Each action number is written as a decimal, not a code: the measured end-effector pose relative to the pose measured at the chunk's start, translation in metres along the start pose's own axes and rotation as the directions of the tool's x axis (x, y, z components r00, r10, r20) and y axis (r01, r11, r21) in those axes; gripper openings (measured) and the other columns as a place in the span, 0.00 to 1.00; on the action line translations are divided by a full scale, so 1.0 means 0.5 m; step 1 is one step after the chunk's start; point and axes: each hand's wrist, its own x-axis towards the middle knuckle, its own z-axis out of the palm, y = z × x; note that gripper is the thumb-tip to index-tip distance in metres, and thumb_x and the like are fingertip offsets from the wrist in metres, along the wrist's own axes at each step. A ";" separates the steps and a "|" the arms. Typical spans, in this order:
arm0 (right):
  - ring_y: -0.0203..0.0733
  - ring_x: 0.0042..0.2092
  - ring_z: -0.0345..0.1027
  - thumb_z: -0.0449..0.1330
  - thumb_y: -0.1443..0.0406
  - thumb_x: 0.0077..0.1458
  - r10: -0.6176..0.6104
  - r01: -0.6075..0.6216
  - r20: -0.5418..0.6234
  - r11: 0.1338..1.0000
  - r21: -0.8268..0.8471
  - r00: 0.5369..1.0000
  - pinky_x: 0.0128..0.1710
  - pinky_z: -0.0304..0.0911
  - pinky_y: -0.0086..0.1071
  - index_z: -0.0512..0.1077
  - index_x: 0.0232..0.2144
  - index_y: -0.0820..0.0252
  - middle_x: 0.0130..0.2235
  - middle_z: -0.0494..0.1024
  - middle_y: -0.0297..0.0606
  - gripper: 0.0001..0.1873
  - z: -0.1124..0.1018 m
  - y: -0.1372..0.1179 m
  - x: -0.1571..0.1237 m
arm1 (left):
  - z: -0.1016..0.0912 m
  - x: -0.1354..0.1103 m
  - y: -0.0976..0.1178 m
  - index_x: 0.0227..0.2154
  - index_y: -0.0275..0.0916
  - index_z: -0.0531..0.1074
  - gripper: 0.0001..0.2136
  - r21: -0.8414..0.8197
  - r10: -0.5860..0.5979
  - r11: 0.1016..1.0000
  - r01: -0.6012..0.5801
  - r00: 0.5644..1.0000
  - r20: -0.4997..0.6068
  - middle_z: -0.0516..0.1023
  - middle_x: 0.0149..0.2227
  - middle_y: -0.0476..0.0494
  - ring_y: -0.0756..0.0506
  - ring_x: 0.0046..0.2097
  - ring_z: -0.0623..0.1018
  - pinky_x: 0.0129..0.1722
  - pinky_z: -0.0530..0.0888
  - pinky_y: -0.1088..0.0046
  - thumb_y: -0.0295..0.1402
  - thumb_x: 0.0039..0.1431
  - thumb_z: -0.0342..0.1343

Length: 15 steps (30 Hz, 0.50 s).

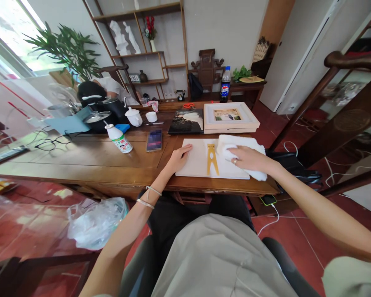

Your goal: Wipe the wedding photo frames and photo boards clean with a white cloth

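A white flat board (195, 163) lies near the front edge of the wooden table. On it rests a flat yellow two-legged piece (211, 159) with an animal-like head; its exact kind is unclear. My left hand (178, 157) lies on the board's left side, fingers stretched out and holding nothing. My right hand (245, 158) presses a bunched part of a white towel (256, 173) against the board's right side, its fingers closed on the cloth. The rest of the towel spreads under and beyond that hand, overhanging the board.
Behind the board lie a framed picture (228, 115) and a dark picture panel (185, 121). A phone (154, 140), a white bottle (119, 139), a teapot (134, 117) and glasses (51, 142) are to the left. A cola bottle (225, 84) stands behind. Another person (117, 88) leans at the far left.
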 end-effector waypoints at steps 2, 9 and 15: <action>0.56 0.53 0.65 0.50 0.64 0.55 0.024 -0.024 -0.031 1.000 0.007 0.999 0.50 0.60 0.43 0.62 0.57 0.63 0.52 0.71 0.51 0.27 0.013 0.039 0.049 | 0.000 0.000 0.000 0.48 0.36 0.73 0.18 -0.003 0.001 1.000 -0.001 1.000 0.000 0.71 0.55 0.44 0.45 0.58 0.69 0.62 0.62 0.64 0.28 0.59 0.44; 0.54 0.53 0.65 0.48 0.68 0.53 -0.039 0.040 -0.010 0.998 0.043 0.999 0.51 0.59 0.42 0.64 0.55 0.66 0.53 0.72 0.49 0.26 -0.004 0.057 0.058 | -0.001 -0.001 0.000 0.48 0.35 0.73 0.18 -0.022 0.004 1.000 -0.004 1.000 0.006 0.71 0.55 0.43 0.44 0.58 0.69 0.62 0.61 0.63 0.28 0.59 0.44; 0.50 0.51 0.68 0.50 0.72 0.45 -0.180 0.159 0.126 0.974 0.164 0.976 0.50 0.62 0.40 0.71 0.49 0.54 0.49 0.75 0.39 0.28 -0.046 -0.044 -0.108 | 0.002 -0.001 -0.001 0.47 0.36 0.73 0.18 -0.024 -0.003 1.000 0.003 1.000 -0.001 0.71 0.55 0.44 0.45 0.58 0.69 0.62 0.61 0.64 0.28 0.59 0.44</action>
